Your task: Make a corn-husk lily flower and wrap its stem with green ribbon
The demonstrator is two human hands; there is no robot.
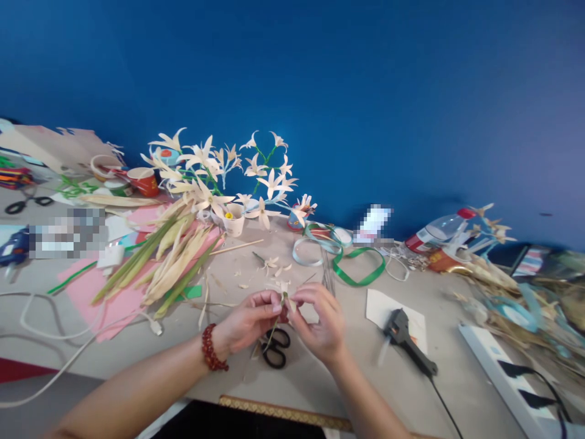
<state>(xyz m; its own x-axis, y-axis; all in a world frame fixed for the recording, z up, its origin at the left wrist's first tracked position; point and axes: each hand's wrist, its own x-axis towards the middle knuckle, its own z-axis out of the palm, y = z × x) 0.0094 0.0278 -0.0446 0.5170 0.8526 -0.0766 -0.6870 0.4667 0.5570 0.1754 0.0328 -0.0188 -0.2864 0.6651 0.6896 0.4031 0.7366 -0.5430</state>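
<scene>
Pale flower (284, 288) held over black-handled scissors (275, 349)
Left hand (250, 318) and right hand (322, 316) pinch it, fingers nearly closed; a glue gun (408, 342) lies right of the scissors.

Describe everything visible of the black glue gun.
The glue gun looks like dark plastic, with a blocky head and a slim handle. It lies with its head over a white sheet, the handle slanting toward the picture's lower right, past the sheet onto the table. A pale, translucent piece juts from the head, and a thin dark cord trails from the handle's end. Neither the left hand nor the right hand touches it.
</scene>
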